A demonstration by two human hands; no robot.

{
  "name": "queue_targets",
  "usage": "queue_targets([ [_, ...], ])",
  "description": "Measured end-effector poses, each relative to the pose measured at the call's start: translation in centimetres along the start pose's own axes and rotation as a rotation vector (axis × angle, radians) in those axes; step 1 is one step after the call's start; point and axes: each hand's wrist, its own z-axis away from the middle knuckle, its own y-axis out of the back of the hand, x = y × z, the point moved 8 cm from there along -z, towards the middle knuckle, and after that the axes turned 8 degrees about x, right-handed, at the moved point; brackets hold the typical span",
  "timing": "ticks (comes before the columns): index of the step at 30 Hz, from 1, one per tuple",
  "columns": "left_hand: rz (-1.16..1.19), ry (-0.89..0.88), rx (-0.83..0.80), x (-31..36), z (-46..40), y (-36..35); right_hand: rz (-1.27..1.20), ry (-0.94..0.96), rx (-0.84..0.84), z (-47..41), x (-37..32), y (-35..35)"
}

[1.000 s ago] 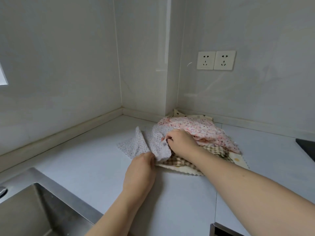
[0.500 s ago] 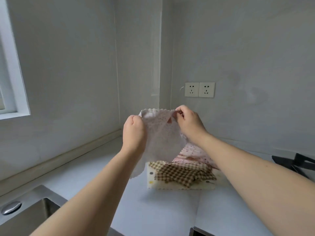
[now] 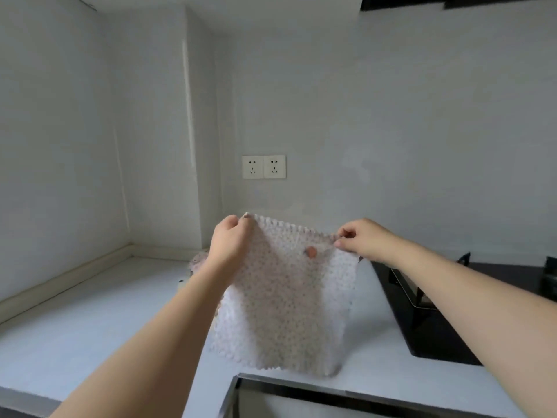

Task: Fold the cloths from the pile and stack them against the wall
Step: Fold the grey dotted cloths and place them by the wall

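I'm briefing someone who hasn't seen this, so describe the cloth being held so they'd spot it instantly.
Start at the double wall socket. Just below it, both hands pinch the top corners of a pale dotted cloth hanging flat. Unlike the pile peeking behind the left arm, it is spread open in the air.

1. A pale grey counter (image 3: 90, 321) fills the corner, with a raised lip along its back edge.
2. A white double socket (image 3: 264, 166) sits on the grey wall (image 3: 391, 131).
3. A black hob (image 3: 437, 303) is set into the counter at the right.
4. A dark hood (image 3: 458, 2) edge shows at the top right.
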Motion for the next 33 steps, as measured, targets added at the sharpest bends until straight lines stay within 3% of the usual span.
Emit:
queue_targets([
  [5, -0.026, 0.036, 0.013, -5.2, -0.5, -3.9, -0.36, -0.3, 0.095, -0.6, 8.7, -1.1],
  [10, -0.067, 0.009, 0.009, -8.9, -2.3, -8.2, -0.656, -0.44, 0.257, -3.1, 14.8, -6.1],
  [14, -0.035, -0.039, -0.017, -9.7, -4.2, -11.3, -0.752, -0.536, 0.192, -5.6, 16.1, -10.5],
  [17, 0.07, -0.021, 0.001, -9.4, -6.1, -11.4, -0.744, -0.464, 0.073, -8.2, 14.1, -11.2],
  [21, 0.353, 0.125, -0.115, -7.4, -7.2, -10.6, -0.793, -0.301, 0.119, -10.4, 10.6, -8.7],
  [25, 0.527, 0.012, -0.363, -4.0, -6.6, -10.3, -0.769, -0.219, 0.14, -11.5, 8.1, -8.3],
  [33, 0.502, -0.159, -0.453, -2.3, -6.0, -10.8, -0.806, -0.059, 0.178, -11.8, 4.8, -7.9],
])
